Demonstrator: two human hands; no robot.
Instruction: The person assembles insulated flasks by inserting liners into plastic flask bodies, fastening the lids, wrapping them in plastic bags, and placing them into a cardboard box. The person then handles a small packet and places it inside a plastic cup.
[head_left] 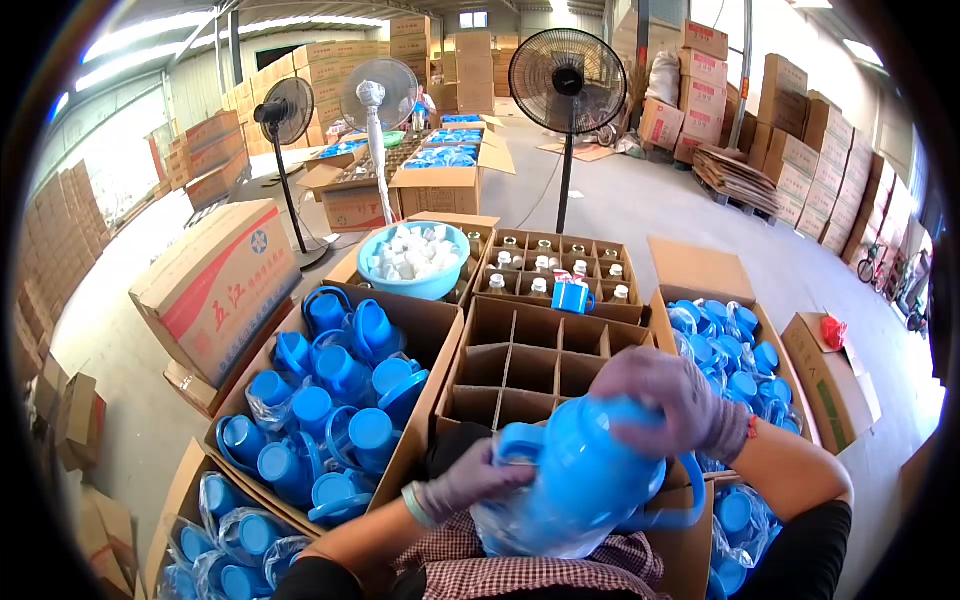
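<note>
A large blue jug [590, 470] with a side handle tilts over my lap, its lower part in clear plastic. My left hand [475, 480], in a grey glove, closes around a small blue piece at the jug's left side. My right hand [665, 400], also gloved and blurred, is curled over the jug's top; whether it grips a lid is unclear. Just beyond stands a divided carton [510, 370] with vacant compartments. A carton of blue jugs [340, 375] is at the left, and more blue jugs [740, 385] fill a carton at the right.
A blue basin [372, 262] of white caps sits behind the left carton. Beside it, a divided box [625, 312] holds bottles and a small blue cup [572, 297]. Fans [568, 80] and stacked cartons [703, 95] stand farther back. A printed carton [215, 295] is at left.
</note>
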